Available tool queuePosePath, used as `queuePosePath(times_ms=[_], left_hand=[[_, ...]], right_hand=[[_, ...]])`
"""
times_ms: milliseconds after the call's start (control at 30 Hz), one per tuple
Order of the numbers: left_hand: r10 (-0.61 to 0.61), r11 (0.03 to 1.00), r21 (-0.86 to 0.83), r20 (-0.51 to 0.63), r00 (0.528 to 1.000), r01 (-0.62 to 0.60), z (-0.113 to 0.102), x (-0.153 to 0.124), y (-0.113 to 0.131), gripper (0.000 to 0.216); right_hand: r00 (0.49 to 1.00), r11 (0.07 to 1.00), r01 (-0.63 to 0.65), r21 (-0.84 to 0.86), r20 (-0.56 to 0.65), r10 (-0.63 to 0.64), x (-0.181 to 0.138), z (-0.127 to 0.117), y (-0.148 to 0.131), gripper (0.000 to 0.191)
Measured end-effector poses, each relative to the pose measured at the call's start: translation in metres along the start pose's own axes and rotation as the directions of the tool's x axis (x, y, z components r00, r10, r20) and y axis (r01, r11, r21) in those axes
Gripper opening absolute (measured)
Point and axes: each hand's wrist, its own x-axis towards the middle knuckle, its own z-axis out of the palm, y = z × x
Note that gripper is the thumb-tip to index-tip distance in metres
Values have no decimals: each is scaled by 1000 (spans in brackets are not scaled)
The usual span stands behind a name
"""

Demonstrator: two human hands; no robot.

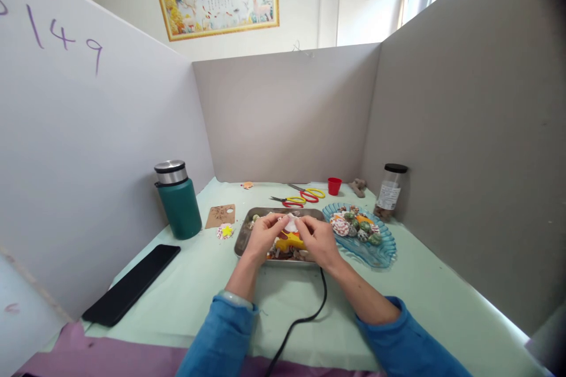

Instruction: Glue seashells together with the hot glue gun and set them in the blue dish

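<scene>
My left hand (264, 235) and my right hand (319, 240) meet over a metal tray (244, 232) in the middle of the table. Both pinch a small white shell-like piece (292, 223) between their fingertips. Under the hands lies a yellow tool (289, 242) inside the tray, among small shells. A black cord (305, 312) runs from the tray toward me between my blue sleeves.
A blue glass dish (375, 247) of coloured shells sits right of the tray. Behind are yellow and red scissors (305, 195), a red cap (334, 185) and a clear jar (389, 193). At left stand a green flask (179, 200), a black phone (132, 284) and a brown card (220, 215). Grey partitions enclose the table.
</scene>
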Motion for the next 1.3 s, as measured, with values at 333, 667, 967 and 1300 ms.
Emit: queuePosePath(times_ms=[333, 667, 967, 1300], left_hand=[[-28, 992, -126, -144, 989, 10, -3, 2, 4, 38], [-77, 942, -336, -284, 956, -24, -14, 9, 1, 39], [-60, 972, -235, -326, 943, -19, -11, 10, -2, 42], [-26, 998, -61, -359, 933, 4, -13, 11, -7, 41]], right_hand=[[968, 936, 93, -340, 250, -5, 6, -2, 12, 26], [926, 923, -114, -368, 298, 233, 6, 1, 19, 27], [940, 662, -341, 668, 237, 245, 17, -14, 4, 38], [917, 802, -357, 478, 345, 203, 5, -6, -10, 36]])
